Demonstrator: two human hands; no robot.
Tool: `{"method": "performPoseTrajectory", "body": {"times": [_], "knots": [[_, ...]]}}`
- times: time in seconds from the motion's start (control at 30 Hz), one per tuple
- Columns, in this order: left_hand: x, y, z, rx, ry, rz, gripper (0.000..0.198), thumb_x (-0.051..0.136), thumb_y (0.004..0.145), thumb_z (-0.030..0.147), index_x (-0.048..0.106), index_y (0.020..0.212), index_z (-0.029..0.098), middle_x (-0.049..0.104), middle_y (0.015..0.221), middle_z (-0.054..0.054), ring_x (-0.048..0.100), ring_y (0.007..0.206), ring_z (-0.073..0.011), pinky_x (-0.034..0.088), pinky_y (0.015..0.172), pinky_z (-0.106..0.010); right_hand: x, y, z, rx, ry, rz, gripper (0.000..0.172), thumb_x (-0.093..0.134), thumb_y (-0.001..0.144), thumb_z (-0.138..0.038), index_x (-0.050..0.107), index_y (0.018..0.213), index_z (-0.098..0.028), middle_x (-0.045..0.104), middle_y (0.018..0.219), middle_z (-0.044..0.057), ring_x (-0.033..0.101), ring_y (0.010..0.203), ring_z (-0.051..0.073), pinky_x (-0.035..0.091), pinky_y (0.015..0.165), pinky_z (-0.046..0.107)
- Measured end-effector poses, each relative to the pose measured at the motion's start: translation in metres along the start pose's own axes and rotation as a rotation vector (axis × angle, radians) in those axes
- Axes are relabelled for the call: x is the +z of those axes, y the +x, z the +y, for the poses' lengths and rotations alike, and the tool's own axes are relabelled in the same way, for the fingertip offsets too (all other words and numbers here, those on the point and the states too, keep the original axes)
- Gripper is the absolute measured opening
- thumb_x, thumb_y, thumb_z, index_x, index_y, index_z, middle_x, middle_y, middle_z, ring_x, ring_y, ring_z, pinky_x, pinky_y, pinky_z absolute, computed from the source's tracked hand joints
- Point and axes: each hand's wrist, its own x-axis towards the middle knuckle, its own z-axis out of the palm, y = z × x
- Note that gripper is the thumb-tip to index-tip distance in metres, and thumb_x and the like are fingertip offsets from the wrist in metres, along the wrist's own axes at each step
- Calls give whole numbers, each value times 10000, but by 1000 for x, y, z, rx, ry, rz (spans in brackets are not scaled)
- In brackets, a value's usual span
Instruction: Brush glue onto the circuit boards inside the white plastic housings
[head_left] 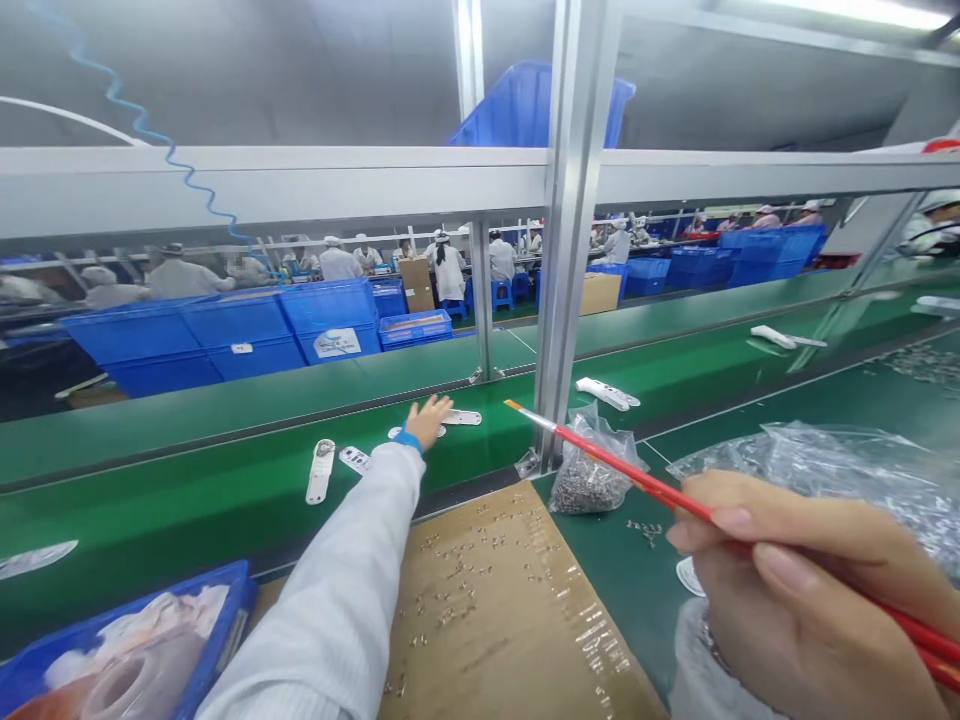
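Note:
My right hand grips a slim red-handled paintbrush between thumb and fingers, its tan bristle tip pointing up and left. My left hand reaches over the green conveyor belt, fingers stretched out. Under and beside it lie white elongated plastic parts, one white part just past the fingertips; whether the fingers touch it I cannot tell. To the left of the hand rest another white part with a metal piece at its end and a shorter white part with dark markings.
A cardboard sheet with scattered small metal pieces lies in front. Beside a metal post stands a clear bag of small metal parts; a larger plastic bag is at right. A blue bin sits lower left. People work in the background.

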Motion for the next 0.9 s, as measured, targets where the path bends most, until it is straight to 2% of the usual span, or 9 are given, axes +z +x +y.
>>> {"method": "performPoseTrajectory", "body": {"times": [0.13,0.23,0.33,0.43,0.53,0.67,0.73,0.8,0.9], "knots": [[29,33,49,134,91,-101,440,564,896,346,510,1302,184,483,1379,-116,442,1276,-293,319,1061,-573,2,1,1,-62,68,7,298,474,749,-42,691,914,-163,650,720,29,601,640,167,463,558,334],[26,37,64,110,121,-92,364,572,894,328,559,1216,159,551,1273,-111,533,1160,-263,428,979,-520,2,1,5,-72,62,2,303,469,761,-46,691,930,-162,644,701,28,603,637,167,467,547,324],[-3,34,62,64,100,-54,297,574,895,325,595,1131,146,594,1184,-100,580,1068,-229,482,914,-461,4,1,7,-79,45,19,262,481,804,-72,688,922,-182,643,701,18,607,634,157,483,549,309],[-53,22,53,15,32,22,250,575,890,332,622,1032,132,640,1052,-80,615,955,-200,504,854,-421,9,2,3,-31,-37,3,241,478,867,-99,664,973,-210,672,766,10,626,662,139,518,571,286],[-109,-5,49,-14,-73,162,167,567,851,264,650,939,149,674,925,-72,629,912,-224,496,831,-383,17,2,-6,-86,-71,-114,215,468,918,-145,629,1037,-222,703,957,39,658,786,148,551,625,289],[-166,-64,61,0,-269,299,230,550,793,225,593,1016,187,685,901,-40,667,790,-197,527,715,-290,31,-5,-5,-189,-208,-154,194,453,930,-122,606,1014,-207,687,1057,62,666,888,150,565,706,296],[-183,-99,73,-5,-449,322,218,548,801,267,534,1007,198,679,820,-21,677,673,-182,547,616,-281,39,-11,1,-163,-355,-203,137,469,931,-135,594,934,-191,685,962,67,662,968,178,562,768,320],[-191,-137,85,-1,-803,325,230,624,760,277,493,937,211,671,757,-12,685,625,-196,563,567,-295,47,-18,7,-113,-487,-223,134,519,928,-218,549,803,-179,649,807,59,653,1015,219,556,775,335],[-191,-192,99,46,-1090,290,283,700,731,304,453,836,214,649,698,-2,688,583,-199,569,524,-284,56,-25,10,-23,-591,-166,218,576,900,-337,521,762,-177,544,653,5,669,806,198,537,667,297]]}}
